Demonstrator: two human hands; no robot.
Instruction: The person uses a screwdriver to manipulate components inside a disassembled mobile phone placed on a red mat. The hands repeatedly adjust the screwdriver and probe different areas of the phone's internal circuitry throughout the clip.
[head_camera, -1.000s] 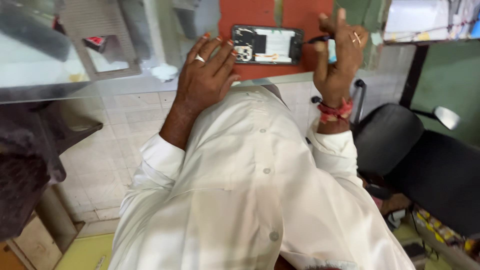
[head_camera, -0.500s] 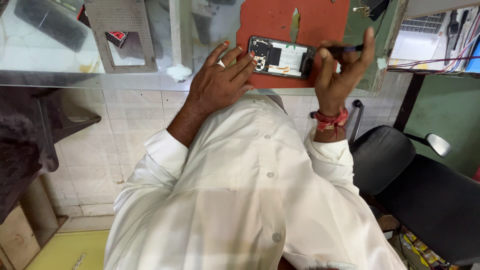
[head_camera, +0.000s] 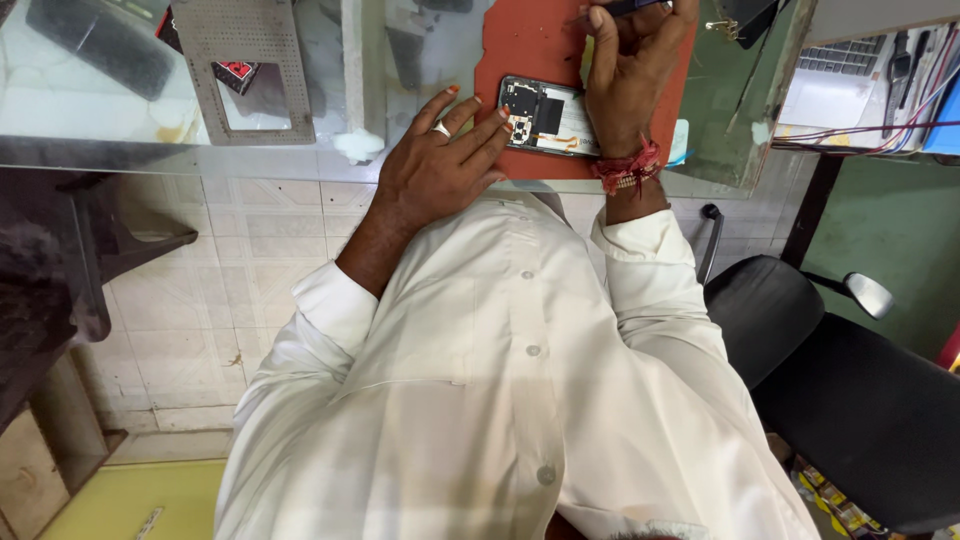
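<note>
Now, step: opened phone (head_camera: 548, 118) under repair on red mat (head_camera: 530, 50).
Left hand (head_camera: 440, 170): fingers spread, steadying phone.
Right hand (head_camera: 630, 70): gripping dark tool (head_camera: 632, 6).
Next: likely careful tool placement.

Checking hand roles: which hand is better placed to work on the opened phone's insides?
Right, probably. The right hand already grips a dark tool above the opened phone on the red mat, while the left hand lies flat, fingertips steadying the phone's left end.

Bright, even indoor light; pale glare on the glass counter (head_camera: 120, 120), sharp focus, wide-angle stretching toward the edges.
</note>
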